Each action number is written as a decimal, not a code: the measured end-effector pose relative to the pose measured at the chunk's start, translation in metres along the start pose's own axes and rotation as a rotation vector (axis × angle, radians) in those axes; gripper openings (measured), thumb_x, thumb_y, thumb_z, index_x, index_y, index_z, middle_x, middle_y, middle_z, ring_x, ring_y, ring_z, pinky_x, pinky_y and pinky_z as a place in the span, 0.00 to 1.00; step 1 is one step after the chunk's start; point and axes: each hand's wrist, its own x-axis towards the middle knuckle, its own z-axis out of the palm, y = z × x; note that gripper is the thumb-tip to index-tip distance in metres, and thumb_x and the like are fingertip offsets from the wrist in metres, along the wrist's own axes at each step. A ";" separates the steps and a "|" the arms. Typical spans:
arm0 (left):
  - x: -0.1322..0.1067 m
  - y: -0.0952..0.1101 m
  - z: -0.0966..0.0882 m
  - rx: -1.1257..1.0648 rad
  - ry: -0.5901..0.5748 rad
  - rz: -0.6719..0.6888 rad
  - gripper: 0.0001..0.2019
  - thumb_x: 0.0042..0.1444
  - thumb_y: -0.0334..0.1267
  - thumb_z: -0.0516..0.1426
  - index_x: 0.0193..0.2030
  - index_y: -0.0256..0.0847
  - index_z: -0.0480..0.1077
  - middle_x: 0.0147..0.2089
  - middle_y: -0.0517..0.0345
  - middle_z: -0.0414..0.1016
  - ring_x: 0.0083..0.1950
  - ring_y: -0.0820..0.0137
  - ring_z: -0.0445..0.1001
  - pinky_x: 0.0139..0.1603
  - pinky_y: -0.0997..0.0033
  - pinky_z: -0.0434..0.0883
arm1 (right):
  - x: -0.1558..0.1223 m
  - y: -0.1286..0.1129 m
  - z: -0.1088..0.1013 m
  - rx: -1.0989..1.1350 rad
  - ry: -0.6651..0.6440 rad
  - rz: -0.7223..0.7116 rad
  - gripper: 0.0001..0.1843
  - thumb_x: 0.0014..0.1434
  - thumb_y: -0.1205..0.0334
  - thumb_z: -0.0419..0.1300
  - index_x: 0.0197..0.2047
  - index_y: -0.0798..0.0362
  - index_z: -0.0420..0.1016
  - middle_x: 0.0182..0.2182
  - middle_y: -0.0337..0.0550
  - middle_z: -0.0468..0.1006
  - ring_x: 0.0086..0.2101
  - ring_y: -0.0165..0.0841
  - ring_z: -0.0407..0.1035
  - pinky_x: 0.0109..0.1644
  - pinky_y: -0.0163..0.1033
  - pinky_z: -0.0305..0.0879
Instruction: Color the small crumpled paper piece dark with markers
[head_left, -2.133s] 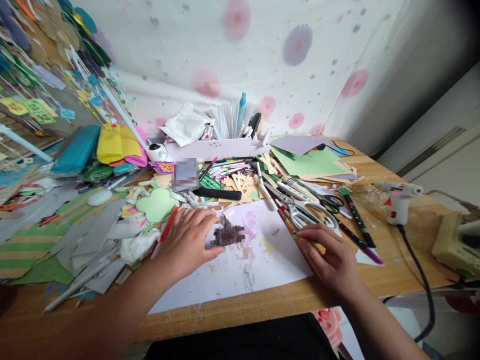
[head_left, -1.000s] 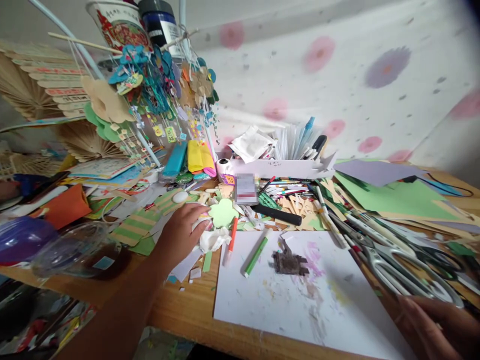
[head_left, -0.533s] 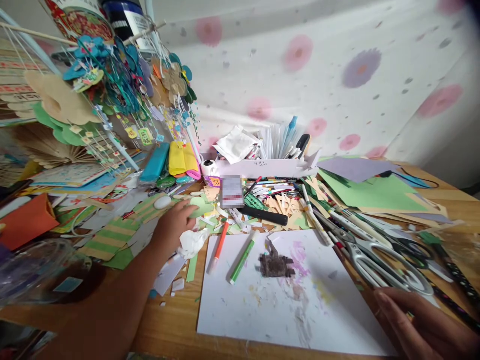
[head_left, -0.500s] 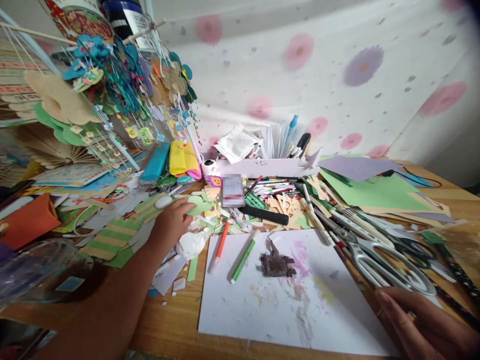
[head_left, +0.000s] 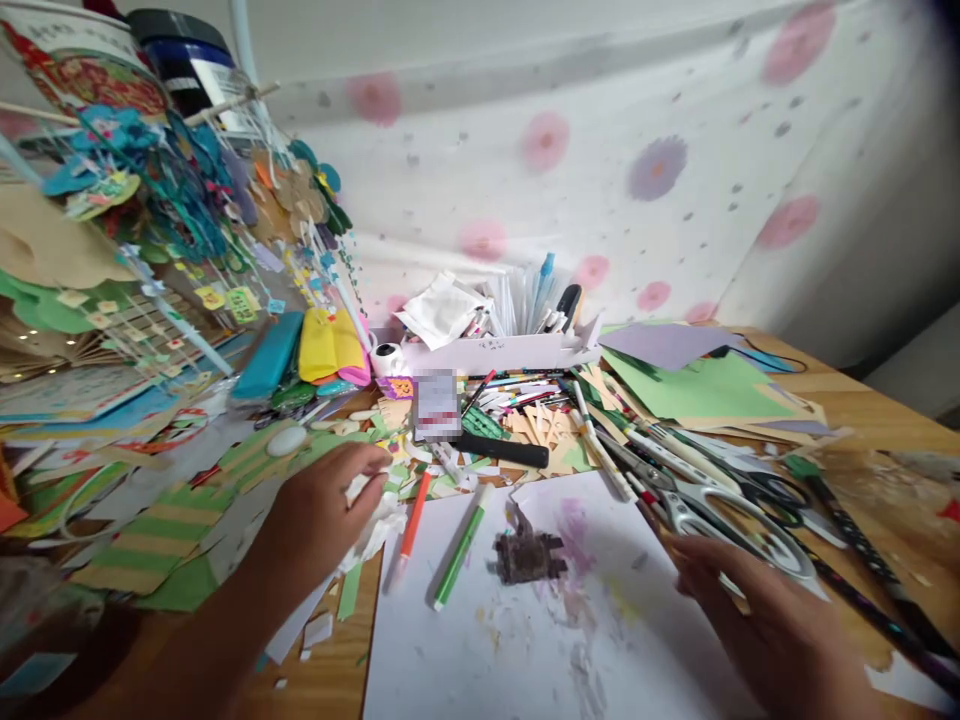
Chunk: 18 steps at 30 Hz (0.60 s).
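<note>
My left hand (head_left: 319, 510) lies among paper scraps at the left, its fingers curled over a crumpled white tissue (head_left: 375, 515). My right hand (head_left: 757, 625) rests flat and spread on the right edge of a stained white sheet (head_left: 525, 630), just below a large pair of scissors (head_left: 720, 510). A small dark brown cut-out (head_left: 527, 556) lies in the middle of the sheet, apart from both hands. An orange marker (head_left: 409, 525) and a green marker (head_left: 459, 552) lie side by side on the sheet's left edge.
A white organiser box (head_left: 495, 350) full of pens stands at the back. Green and purple paper (head_left: 697, 385) is stacked at the right. Striped paper scraps (head_left: 161, 510) cover the left. Hanging paper ornaments (head_left: 180, 200) crowd the upper left. A black-handled tool (head_left: 499, 452) lies behind the sheet.
The view swung left, then back right. My left hand let go of the brown cut-out and moved to the tissue among the scraps. My right hand stays at the sheet's right edge.
</note>
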 end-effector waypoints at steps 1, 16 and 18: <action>0.001 0.015 0.000 -0.062 -0.005 0.004 0.06 0.56 0.41 0.52 0.34 0.44 0.69 0.32 0.60 0.77 0.34 0.69 0.77 0.32 0.73 0.71 | 0.014 -0.004 0.001 -0.005 -0.035 -0.031 0.10 0.61 0.65 0.55 0.47 0.47 0.71 0.28 0.41 0.80 0.25 0.32 0.75 0.25 0.32 0.71; -0.006 0.043 0.051 -0.497 -0.022 -0.325 0.13 0.55 0.48 0.55 0.24 0.45 0.67 0.19 0.67 0.74 0.19 0.71 0.73 0.21 0.75 0.72 | 0.118 0.038 0.018 -0.297 -0.648 -0.010 0.14 0.57 0.72 0.56 0.42 0.49 0.79 0.40 0.47 0.77 0.42 0.39 0.72 0.46 0.42 0.68; -0.008 0.035 0.051 -0.464 -0.009 -0.316 0.13 0.57 0.47 0.54 0.25 0.46 0.68 0.20 0.68 0.74 0.21 0.71 0.74 0.22 0.75 0.73 | 0.117 0.038 0.023 -0.289 -0.675 -0.042 0.14 0.55 0.70 0.59 0.43 0.48 0.79 0.46 0.49 0.75 0.46 0.42 0.70 0.50 0.45 0.67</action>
